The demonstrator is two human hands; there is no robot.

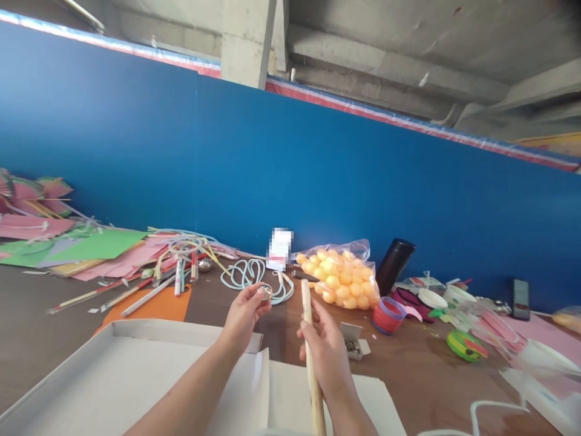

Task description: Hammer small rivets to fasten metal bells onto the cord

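Between the thumb and fingers of my left hand (247,312) is a small shiny silver ball (265,292), partly covered by the fingertips. My right hand (323,342) grips a pale wooden stick (310,357), which stands roughly upright with its top above the thumb and its lower end running out of the picture. Ball and stick are apart. Below both hands lies an open white box (149,369) with white sheets. A second silver ball (205,264) rests on the table among the sticks and cords at the left.
Behind my hands are a coiled light-blue cord (245,272) and a clear bag of orange balls (340,278). To the right stand a black bottle (394,266), a red-and-blue cup (389,316) and a small box of metal bits (353,346). A blue partition (318,175) closes the back.
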